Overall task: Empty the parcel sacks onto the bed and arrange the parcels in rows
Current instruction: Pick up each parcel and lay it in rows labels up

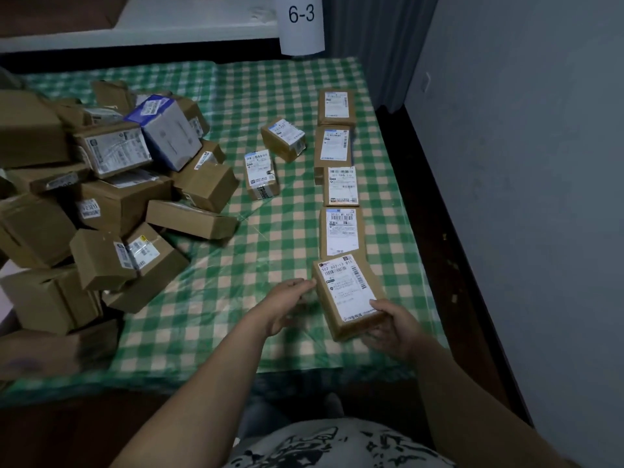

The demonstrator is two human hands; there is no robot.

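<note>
A brown labelled parcel (347, 293) lies tilted at the near end of a row of parcels (339, 187) along the bed's right side. My right hand (393, 327) grips its near right corner. My left hand (287, 304) touches its far left corner with the fingertips. The bed (270, 251) has a green checked cover. A big heap of brown parcels (101, 197) fills the bed's left side, with a blue and white box (165, 131) on top. Two single parcels (261, 173) (283, 138) lie between the heap and the row.
A white post marked 6-3 (301, 23) stands at the bed's far edge. A grey wall (523, 163) and a dark floor strip (449, 248) run along the right side. A white shelf (169, 21) spans the back.
</note>
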